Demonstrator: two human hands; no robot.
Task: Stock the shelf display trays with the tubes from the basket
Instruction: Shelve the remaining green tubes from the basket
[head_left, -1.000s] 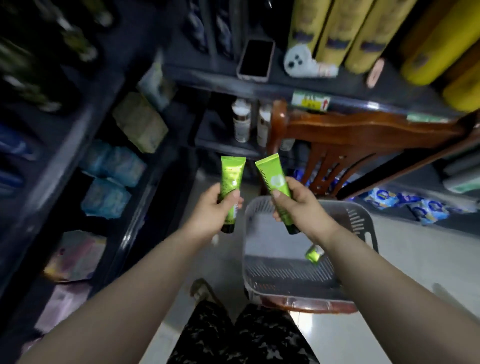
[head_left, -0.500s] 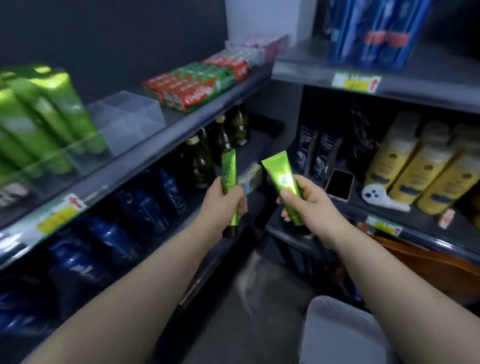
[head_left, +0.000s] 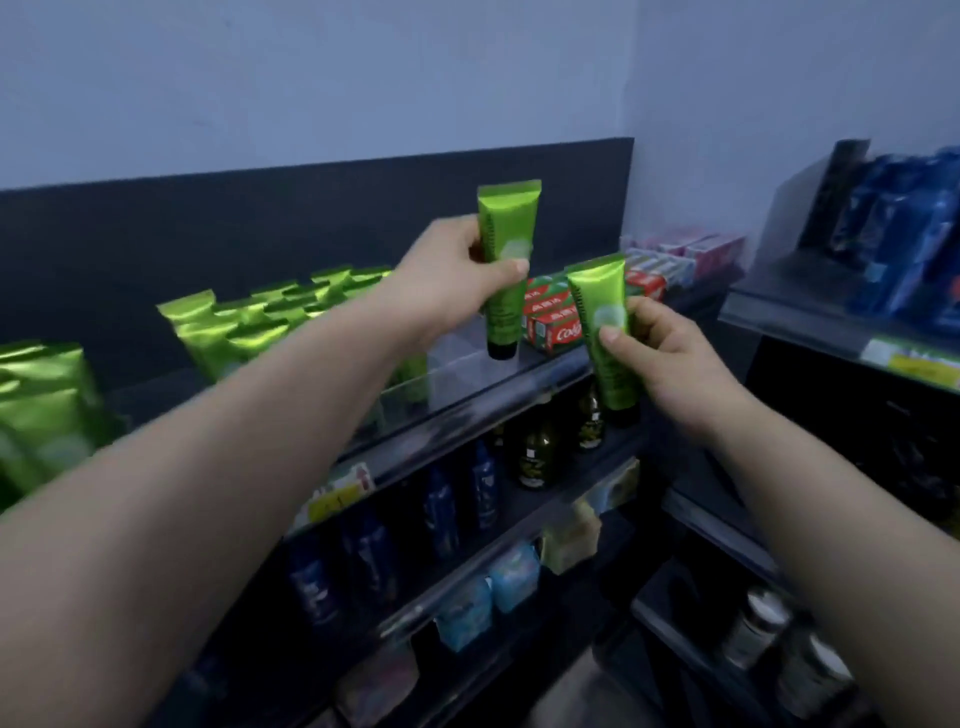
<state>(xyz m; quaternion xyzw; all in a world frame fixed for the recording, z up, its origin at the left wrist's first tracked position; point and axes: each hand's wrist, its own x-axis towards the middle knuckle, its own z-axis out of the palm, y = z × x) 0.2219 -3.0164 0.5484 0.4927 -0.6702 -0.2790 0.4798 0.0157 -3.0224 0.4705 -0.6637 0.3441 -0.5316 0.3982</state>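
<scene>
While both arms stretch out toward the top shelf (head_left: 467, 421), the head camera catches a green tube in each hand. The left hand (head_left: 457, 275) is up high, thumb and fingers curled round the middle of the first tube (head_left: 506, 249). That tube stands upright, flat crimped end on top and black cap at the bottom. It hangs in the air just above the clear tray (head_left: 457, 374) on that shelf, not touching it.

The right hand (head_left: 670, 358) sits lower and nearer the camera. Its fingers are wrapped round the second tube (head_left: 605, 322), with the thumb pressed on the front. This one leans a little, cap down, out in front of the shelf edge. The two tubes are near each other but apart.

Left of the raised hand, the stocked tubes (head_left: 260, 322) stand in rows, crimped ends up. More green ones blur past at the far left edge. Just beyond the second tube, red toothpaste boxes (head_left: 556, 322) lie along the same shelf.

One level down there are dark glass bottles (head_left: 537, 457) and blue bottles (head_left: 483, 493), with a yellow price label (head_left: 340, 493) on the shelf edge above them. Lower again sit pale blue packs (head_left: 488, 592). Over on the right, another rack carries blue packets (head_left: 904, 234).
</scene>
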